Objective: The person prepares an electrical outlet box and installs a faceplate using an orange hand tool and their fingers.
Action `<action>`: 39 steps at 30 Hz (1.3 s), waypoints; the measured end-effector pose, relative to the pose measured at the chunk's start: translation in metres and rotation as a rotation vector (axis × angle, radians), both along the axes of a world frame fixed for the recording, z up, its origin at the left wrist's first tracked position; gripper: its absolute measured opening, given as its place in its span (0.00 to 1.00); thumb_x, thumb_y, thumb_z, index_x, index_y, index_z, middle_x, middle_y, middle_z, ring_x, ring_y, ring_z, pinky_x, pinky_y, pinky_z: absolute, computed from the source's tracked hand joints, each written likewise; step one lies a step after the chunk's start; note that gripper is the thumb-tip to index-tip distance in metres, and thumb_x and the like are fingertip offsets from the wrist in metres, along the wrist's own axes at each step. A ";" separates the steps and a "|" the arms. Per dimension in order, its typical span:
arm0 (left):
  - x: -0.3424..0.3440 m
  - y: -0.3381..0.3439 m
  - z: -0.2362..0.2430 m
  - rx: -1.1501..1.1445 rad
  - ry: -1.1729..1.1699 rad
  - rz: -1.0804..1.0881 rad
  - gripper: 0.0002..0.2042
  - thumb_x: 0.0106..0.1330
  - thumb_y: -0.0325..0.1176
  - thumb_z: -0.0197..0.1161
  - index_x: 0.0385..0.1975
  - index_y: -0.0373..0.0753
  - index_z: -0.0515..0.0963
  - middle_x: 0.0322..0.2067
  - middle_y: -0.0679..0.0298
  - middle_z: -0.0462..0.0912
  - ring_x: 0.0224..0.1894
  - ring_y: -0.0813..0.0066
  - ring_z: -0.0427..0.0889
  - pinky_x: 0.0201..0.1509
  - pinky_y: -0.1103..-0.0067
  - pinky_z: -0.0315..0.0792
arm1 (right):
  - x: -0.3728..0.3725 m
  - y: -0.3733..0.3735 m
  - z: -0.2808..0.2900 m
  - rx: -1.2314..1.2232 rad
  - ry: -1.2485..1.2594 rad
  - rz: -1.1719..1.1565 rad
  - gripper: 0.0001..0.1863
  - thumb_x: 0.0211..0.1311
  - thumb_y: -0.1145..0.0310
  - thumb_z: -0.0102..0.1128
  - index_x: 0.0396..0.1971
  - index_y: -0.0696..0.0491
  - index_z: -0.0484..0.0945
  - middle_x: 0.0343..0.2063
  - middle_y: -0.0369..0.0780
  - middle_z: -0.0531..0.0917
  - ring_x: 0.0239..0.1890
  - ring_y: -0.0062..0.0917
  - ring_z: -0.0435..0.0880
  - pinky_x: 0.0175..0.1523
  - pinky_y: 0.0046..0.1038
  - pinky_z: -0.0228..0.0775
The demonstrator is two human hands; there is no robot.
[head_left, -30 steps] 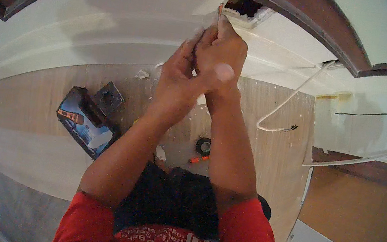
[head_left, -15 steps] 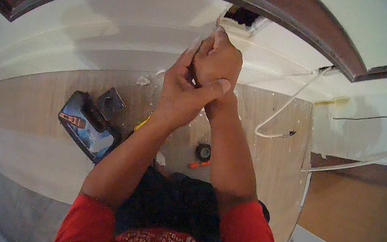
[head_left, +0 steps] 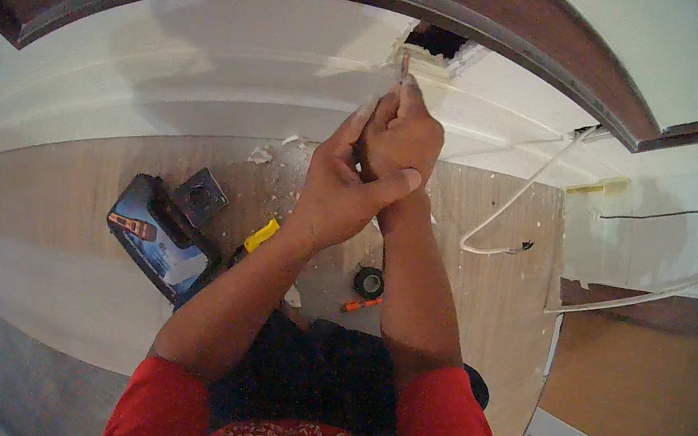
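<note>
Before a white wall [head_left: 236, 68], we lean over a wood-grain surface [head_left: 50, 185], a case [head_left: 158, 240] lying to our left and a white cable [head_left: 511, 207] looping down at right. A ragged hole [head_left: 436, 43] opens in the wall. Our left hand [head_left: 343, 195] clasps our right hand [head_left: 403, 141], thumb across the wrist. A tape roll [head_left: 369, 283] lies between our forearms. Our right fingertips pinch a slim reddish piece [head_left: 405, 65] near the hole's lower edge.
</note>
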State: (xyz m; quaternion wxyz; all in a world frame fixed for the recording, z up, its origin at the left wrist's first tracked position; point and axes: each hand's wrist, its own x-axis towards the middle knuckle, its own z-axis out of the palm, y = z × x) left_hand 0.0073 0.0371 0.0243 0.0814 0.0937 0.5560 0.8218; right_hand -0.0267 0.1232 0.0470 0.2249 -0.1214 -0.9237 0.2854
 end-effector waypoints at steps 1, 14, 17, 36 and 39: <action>0.000 0.001 0.008 0.031 0.019 -0.012 0.41 0.53 0.33 0.75 0.67 0.30 0.62 0.56 0.56 0.77 0.57 0.70 0.76 0.60 0.74 0.72 | 0.001 0.000 0.012 -0.027 0.003 0.010 0.15 0.66 0.67 0.54 0.49 0.56 0.80 0.23 0.53 0.83 0.26 0.49 0.84 0.33 0.43 0.75; -0.003 -0.008 0.016 0.100 0.006 0.016 0.40 0.54 0.32 0.74 0.68 0.30 0.62 0.56 0.55 0.77 0.56 0.70 0.77 0.59 0.73 0.73 | -0.007 -0.009 0.010 0.102 0.030 0.015 0.19 0.64 0.68 0.55 0.53 0.55 0.79 0.22 0.52 0.83 0.26 0.48 0.84 0.34 0.43 0.75; -0.005 -0.002 0.015 0.104 -0.008 0.043 0.40 0.55 0.33 0.74 0.68 0.30 0.62 0.56 0.55 0.77 0.57 0.69 0.77 0.61 0.73 0.72 | -0.008 -0.007 0.014 0.096 -0.005 0.011 0.20 0.63 0.69 0.54 0.55 0.55 0.78 0.23 0.52 0.83 0.26 0.49 0.84 0.34 0.43 0.75; -0.002 -0.004 0.018 -0.019 0.000 -0.033 0.40 0.54 0.34 0.74 0.67 0.30 0.62 0.56 0.56 0.76 0.56 0.71 0.76 0.60 0.73 0.72 | -0.005 0.001 0.012 0.065 0.028 0.030 0.14 0.64 0.69 0.55 0.46 0.58 0.80 0.23 0.52 0.83 0.26 0.48 0.84 0.33 0.44 0.75; -0.001 -0.002 0.025 0.032 0.020 -0.002 0.41 0.53 0.34 0.74 0.67 0.29 0.62 0.55 0.56 0.76 0.56 0.71 0.76 0.59 0.73 0.72 | -0.003 -0.001 0.019 0.049 0.080 0.011 0.17 0.65 0.68 0.56 0.50 0.58 0.81 0.22 0.53 0.82 0.25 0.44 0.84 0.32 0.39 0.75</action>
